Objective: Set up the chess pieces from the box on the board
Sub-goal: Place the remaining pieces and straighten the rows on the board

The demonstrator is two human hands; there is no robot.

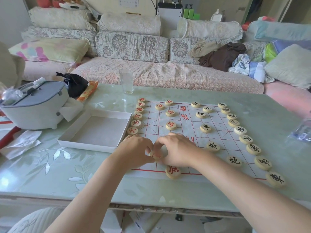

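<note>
Glass is covering the pale green surface, and on it the paper board is lying flat with its red grid, the white box sitting just beside its left edge and looking emptied. Black pieces are lining the board's right edge in a full row, with more black discs standing inward of them; red pieces are lining the left edge only along its far stretch, so by my reading the near end of that row is what is being filled. Both hands are meeting low on the board's near left part. The left hand is curling around from the left, the right hand from the right, and their fingertips are pinching one red-marked disc between them. Its character is mostly hidden, so I cannot tell which piece it is.

To do this well, the disc is best turned face up and readable first, then carried low and set squarely on a line crossing, not inside a square. Sleeves and wrists are passing close to the red soldier on the near border, which a careless sweep could knock off its point.
</note>
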